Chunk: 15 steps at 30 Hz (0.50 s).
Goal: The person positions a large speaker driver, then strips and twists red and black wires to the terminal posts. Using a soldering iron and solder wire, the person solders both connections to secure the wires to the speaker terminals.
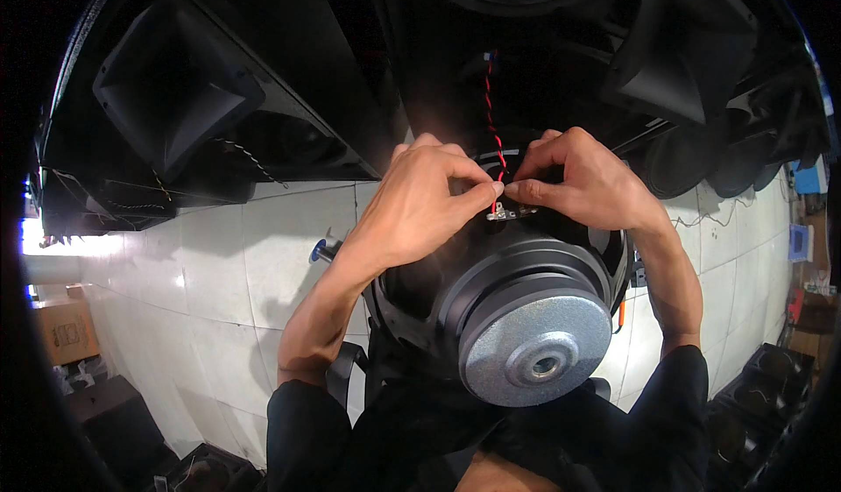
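Note:
A large loudspeaker driver, with a round silvery magnet at its back, lies in front of me with the magnet facing up toward me. From a dark cabinet beyond it runs a twisted red and black wire. Its lower end comes down to a small metal terminal on the driver's frame. My left hand pinches the wire just above the terminal, thumb against forefinger. Close beside it, thumb and forefinger of my right hand are pressed together at the same wire end; the exact strand is hidden.
Black speaker cabinets with square horns stand at the far left and far right. Loose wires hang from the left one. Pale floor tiles lie below. A cardboard box is at left; more black cabinets stand at lower right.

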{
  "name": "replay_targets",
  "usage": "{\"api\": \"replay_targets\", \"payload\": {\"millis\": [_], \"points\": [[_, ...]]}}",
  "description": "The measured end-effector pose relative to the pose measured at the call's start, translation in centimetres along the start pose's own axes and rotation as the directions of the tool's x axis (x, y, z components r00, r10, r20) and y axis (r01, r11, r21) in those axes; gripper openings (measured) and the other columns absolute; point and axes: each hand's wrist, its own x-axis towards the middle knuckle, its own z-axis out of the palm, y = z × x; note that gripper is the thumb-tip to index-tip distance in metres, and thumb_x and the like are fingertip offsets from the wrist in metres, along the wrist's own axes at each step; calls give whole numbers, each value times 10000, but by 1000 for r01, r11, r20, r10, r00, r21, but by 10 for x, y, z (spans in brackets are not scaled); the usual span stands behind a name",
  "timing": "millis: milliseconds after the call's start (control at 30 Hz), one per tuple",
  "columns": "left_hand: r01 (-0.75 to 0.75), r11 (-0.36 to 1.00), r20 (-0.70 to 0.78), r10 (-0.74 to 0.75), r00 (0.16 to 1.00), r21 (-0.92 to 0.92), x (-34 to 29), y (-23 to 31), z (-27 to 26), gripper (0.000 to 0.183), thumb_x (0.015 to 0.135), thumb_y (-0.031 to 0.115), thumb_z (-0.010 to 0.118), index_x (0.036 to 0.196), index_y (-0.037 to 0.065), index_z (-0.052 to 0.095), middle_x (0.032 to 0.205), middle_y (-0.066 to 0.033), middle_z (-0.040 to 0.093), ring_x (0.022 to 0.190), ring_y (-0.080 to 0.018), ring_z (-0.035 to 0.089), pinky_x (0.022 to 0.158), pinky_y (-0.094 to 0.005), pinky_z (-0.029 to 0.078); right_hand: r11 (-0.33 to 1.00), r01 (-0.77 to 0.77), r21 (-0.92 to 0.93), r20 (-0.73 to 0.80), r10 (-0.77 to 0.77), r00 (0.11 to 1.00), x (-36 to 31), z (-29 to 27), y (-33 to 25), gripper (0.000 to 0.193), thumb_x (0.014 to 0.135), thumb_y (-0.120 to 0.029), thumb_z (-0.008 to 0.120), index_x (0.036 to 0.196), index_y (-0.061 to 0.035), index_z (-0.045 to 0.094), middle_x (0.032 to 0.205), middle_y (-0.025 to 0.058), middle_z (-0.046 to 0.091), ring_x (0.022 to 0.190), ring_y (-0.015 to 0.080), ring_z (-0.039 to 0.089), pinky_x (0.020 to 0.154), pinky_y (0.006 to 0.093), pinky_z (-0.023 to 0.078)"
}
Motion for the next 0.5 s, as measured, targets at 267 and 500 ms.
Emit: {"api": "replay_targets", "payload": {"millis": [267,500], "points": [[-8,1000,5,8,1000,21,0,4,-2,201,916,127,684,1056,-15,706,1000,-119,703,946,-213,649,856,-323,498,1000,27,-11,-156,-28,987,-7,8,2,255,850,-178,706,889,74,724,794,214,675,771,305,636,720,388,495],[-19,999,-4,19,1000,42,-8,10,-3,193,905,119,693,1049,-9,710,1000,-117,703,950,-218,647,854,-324,498,997,16,-76,-186,-30,982,-17,8,-3,189,868,-122,673,889,62,709,817,192,658,831,290,583,801,393,446]]}}
